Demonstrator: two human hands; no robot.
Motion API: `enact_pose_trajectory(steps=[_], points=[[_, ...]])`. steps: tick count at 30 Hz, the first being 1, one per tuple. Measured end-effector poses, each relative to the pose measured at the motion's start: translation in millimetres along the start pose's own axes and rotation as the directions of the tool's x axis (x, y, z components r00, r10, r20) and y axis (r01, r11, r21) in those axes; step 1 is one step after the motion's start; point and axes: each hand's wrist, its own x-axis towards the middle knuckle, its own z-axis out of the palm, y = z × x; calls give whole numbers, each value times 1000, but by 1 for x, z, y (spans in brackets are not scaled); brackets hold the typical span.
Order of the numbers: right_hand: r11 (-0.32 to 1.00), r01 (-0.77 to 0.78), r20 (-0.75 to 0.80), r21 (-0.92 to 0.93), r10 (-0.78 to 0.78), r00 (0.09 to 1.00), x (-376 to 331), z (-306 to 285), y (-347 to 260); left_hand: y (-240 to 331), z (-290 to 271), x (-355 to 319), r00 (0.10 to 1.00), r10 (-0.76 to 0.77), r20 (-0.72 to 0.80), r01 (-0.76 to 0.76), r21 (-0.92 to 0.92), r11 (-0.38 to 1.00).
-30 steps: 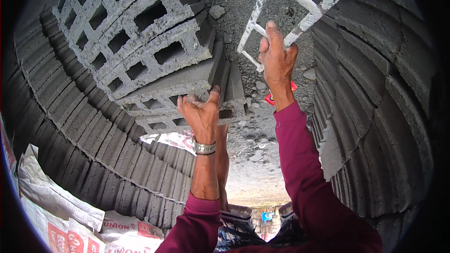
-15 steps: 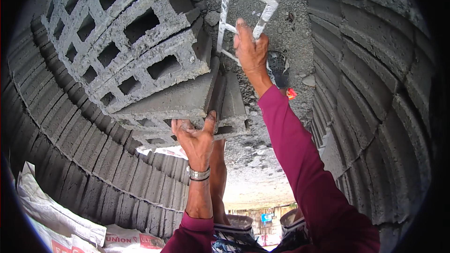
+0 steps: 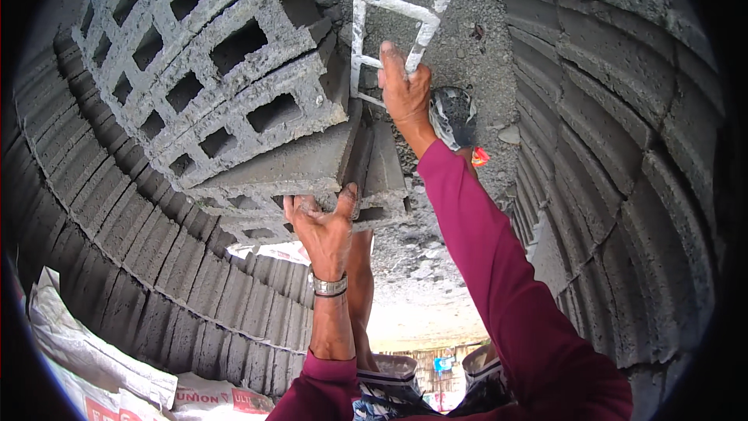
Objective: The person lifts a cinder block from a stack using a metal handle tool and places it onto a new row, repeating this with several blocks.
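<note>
My left hand [image 3: 321, 230] is closed on the near edge of a grey hollow concrete block [image 3: 273, 168], its thumb against the end and its fingers at the openings. That block lies low in a leaning stack of hollow blocks [image 3: 226, 54]. Farther forward, my right hand [image 3: 407, 90] is wrapped round one rail of a white, paint-worn metal frame [image 3: 401, 5] with crossbars. The frame stands just right of the stack, and its far end runs out of view.
Long rows of stacked blocks rise as walls on the right [image 3: 615, 109] and left [image 3: 117, 218]. Paper sacks [image 3: 101, 351] lie at lower left. Gravelly ground [image 3: 491, 54] runs between, with a dark shoe [image 3: 453, 113] and a small red wrapper [image 3: 479, 157] on it.
My right hand and the white frame have shifted a little left and nearer. More of the dark shoe shows beside them. My left hand stays on the block.
</note>
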Motion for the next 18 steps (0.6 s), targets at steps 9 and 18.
enact_pose_trajectory(steps=[9,18], points=[[993,-28,33,112,24,999,-3,0,9,18,-17,0,996,-50,73,63,-179,982],[997,-66,22,-33,67,998,0,-5,-2,38,-54,-3,974,-208,89,223,-224,949]])
